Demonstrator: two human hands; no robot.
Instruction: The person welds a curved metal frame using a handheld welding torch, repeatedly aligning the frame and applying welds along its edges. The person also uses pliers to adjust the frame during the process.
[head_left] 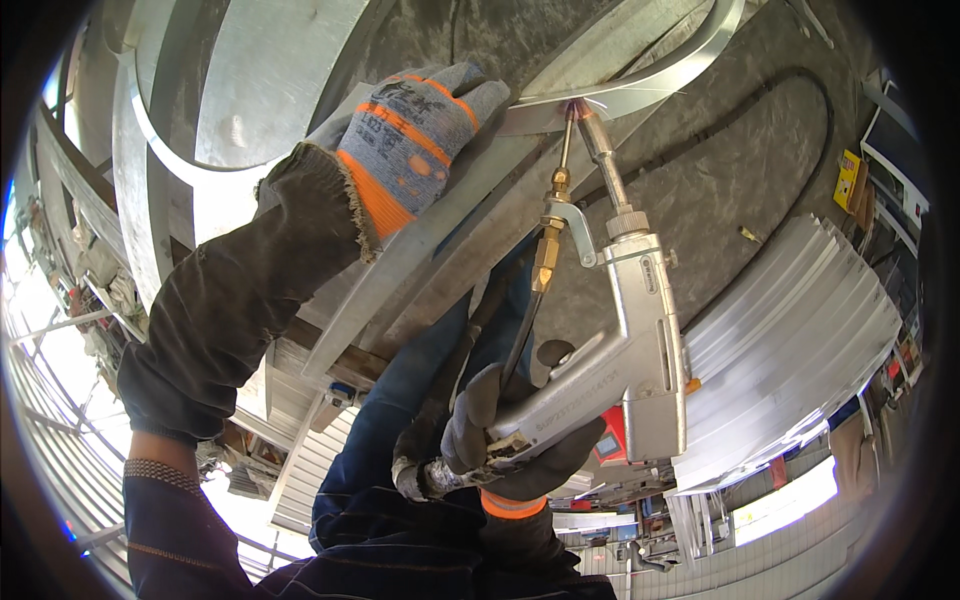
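My right hand (560, 468), in a dark glove with an orange cuff, is closed round the handle of a silver handheld welding gun (645, 300). Alongside the gun's nozzle runs a brass wire-feed tube (551, 235), clamped to it by a bracket. Both tips meet at a small purplish glow against the edge of a curved metal strip (690, 65), with thin bright streaks around it. Left of the tip, my left hand (410, 145), in a grey and orange glove, is closed over the strip's edge; its fingertips are partly hidden.
Large curved sheet-metal pieces (275, 80) rise at the left. A black hose (825, 120) loops across the dark work surface (700, 190). Stacked ribbed metal sheets (790, 350) lie at the right, near a yellow box (848, 181). Metal bars (400, 260) cross below my left forearm.
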